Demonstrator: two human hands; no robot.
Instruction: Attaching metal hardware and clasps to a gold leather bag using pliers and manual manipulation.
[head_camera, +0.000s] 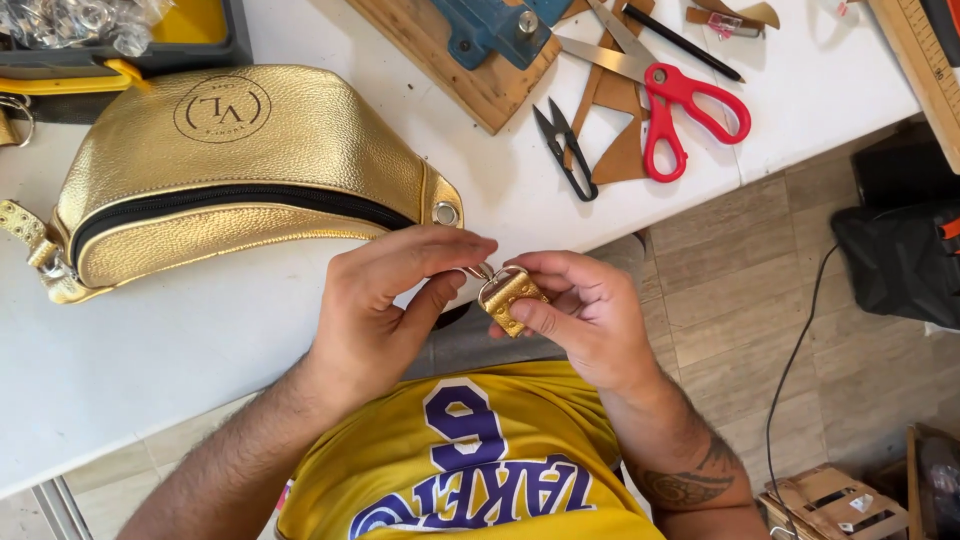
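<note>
— What is the left hand (385, 300) doing?

— Its grip is pressed together: thumb and forefinger meet at the tips, pinching a small silver metal ring (481, 270) just off the edge of the white counter (180, 340). The other fingers are curled in over it.

— And the right hand (580, 310)?

— It holds a short gold leather strap end with studs (508, 298). The thumb lies across its lower face, the fingers curl behind it, so the grip is closed on the strap. The strap's upper end carries a silver loop that meets the ring in the left hand.

— Where is that, relative to the bag?

— Just below and to the right of the gold pebbled-leather waist bag with a black zip (240, 170), which lies flat on the counter. The hands are near the bag's right tip, where a round silver eyelet (446, 213) sits, but they do not touch it.

— Anything else on the counter?

— Farther back, well apart from the hands: red-handled scissors (680, 110), small black thread snips (565, 150), brown leather scraps (622, 150) and a wooden board with a blue metal tool (480, 50).
</note>
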